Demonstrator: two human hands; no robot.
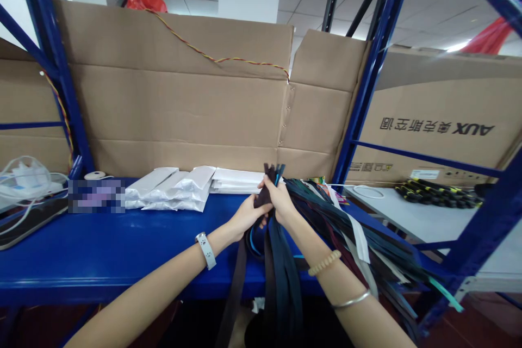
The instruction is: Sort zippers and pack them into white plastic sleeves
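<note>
Both my hands meet at a bundle of dark zipper strips (281, 261) near the middle of the blue shelf. My left hand (247, 215), with a light watch on its wrist, is closed round the dark strips from the left. My right hand (279, 198) grips the same bundle just below its upper ends, which stick up above the fingers. The strips hang down over the shelf's front edge, some black and some dark blue, with a loop beneath my hands. Close on the right lies a larger pile of long strips (326, 212), mostly dark green, with maroon and grey ones.
White packets (175, 190) lie along the back of the blue shelf (122, 250), before a cardboard wall (183, 103). White cables (28, 174) are at the far left. Blue posts (367, 87) stand at the right, beyond them black-yellow items (438, 194) on a pale table.
</note>
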